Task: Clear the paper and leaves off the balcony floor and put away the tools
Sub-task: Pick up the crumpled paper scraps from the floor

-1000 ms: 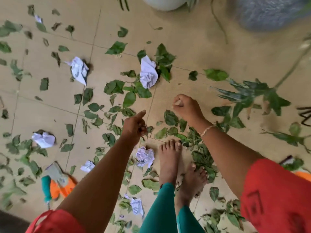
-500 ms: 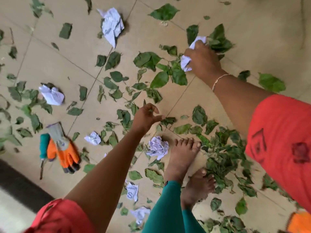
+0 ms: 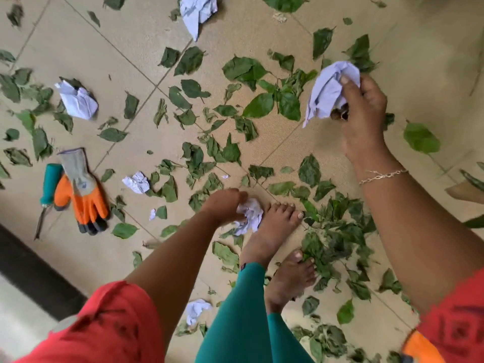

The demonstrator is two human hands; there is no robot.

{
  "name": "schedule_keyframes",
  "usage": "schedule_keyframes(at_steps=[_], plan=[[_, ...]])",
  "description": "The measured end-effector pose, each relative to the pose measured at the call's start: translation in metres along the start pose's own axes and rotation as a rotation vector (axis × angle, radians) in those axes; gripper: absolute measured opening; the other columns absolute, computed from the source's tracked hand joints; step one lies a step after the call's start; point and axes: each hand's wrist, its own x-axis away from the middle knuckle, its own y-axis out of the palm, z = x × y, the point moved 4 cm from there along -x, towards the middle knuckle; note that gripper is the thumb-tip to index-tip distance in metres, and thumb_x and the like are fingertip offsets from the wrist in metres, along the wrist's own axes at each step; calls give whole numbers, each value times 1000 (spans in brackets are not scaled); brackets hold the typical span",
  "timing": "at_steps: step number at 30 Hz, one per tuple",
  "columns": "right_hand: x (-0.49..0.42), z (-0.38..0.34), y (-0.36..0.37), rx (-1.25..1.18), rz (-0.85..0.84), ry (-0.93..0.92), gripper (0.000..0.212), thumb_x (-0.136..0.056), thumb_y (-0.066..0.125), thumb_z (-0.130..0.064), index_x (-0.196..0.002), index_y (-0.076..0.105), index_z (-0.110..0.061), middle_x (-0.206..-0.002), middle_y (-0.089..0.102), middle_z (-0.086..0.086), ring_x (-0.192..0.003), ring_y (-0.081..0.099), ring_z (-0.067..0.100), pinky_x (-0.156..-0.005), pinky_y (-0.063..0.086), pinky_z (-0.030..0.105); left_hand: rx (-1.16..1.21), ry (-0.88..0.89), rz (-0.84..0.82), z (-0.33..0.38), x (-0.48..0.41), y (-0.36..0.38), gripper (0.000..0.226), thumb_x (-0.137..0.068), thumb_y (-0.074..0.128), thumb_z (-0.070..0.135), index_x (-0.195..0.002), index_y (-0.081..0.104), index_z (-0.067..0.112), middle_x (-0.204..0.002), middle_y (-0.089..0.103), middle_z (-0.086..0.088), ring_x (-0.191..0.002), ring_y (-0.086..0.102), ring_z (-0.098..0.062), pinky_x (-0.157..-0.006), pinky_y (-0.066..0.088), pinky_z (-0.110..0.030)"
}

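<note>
Green leaves and crumpled white papers lie scattered over the beige tiled floor. My right hand is lifted above the floor and holds a large crumpled paper. My left hand is down at the floor beside my bare foot, fingers closing on a small crumpled paper. More papers lie at the left, at the top, at mid-left and near my legs.
An orange and grey work glove lies at the left on a teal-handled tool. A dark sill runs along the lower left. My bare feet stand among a thick heap of leaves. Something orange shows at the lower right.
My right hand has lifted the large paper off the floor. My left hand has dropped from above the leaves onto the small paper by my foot. The view has shifted downward.
</note>
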Motion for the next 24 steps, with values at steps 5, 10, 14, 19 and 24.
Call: schedule_keyframes(at_steps=[5, 10, 14, 19, 24], plan=[[50, -17, 4, -108, -10, 183, 7, -87, 61, -22, -86, 68, -25, -79, 71, -12, -78, 63, 8, -73, 44, 32, 457, -133, 211, -3, 42, -40, 47, -73, 74, 32, -107, 56, 6, -94, 61, -12, -86, 57, -27, -67, 35, -29], [108, -82, 11, -100, -92, 258, 28, -71, 71, -47, -87, 70, -24, -80, 72, -13, -78, 66, 2, -71, 51, 28, 1159, -279, 432, 19, 120, -103, 50, -58, 57, 39, -93, 55, 3, -64, 51, 2, -52, 44, -9, -50, 34, -27], [145, -151, 16, -96, -113, 284, 56, -42, 82, -62, -83, 72, -26, -79, 72, -12, -75, 67, 3, -65, 53, 25, 1518, -330, 431, 56, 185, -151, 20, -61, 49, 27, -75, 48, 14, -47, 39, 10, -40, 30, -7, -44, 20, -21], [195, -268, 41, -70, -139, 247, 88, -21, 79, -74, -90, 65, -22, -75, 71, -11, -70, 66, 4, -58, 51, 22, 1705, -280, 433, 95, 278, -224, 30, -55, 51, 32, -81, 51, 18, -70, 35, -6, -59, 27, -14, -54, 20, -25], [241, -373, 70, -19, -208, 250, 50, -42, 82, -60, -74, 73, -21, -78, 61, 13, -69, 57, 25, -65, 43, 37, 1840, -154, 495, 123, 372, -301, 30, -65, 59, 45, -80, 75, 26, -60, 44, -2, -59, 32, -15, -56, 23, -27]])
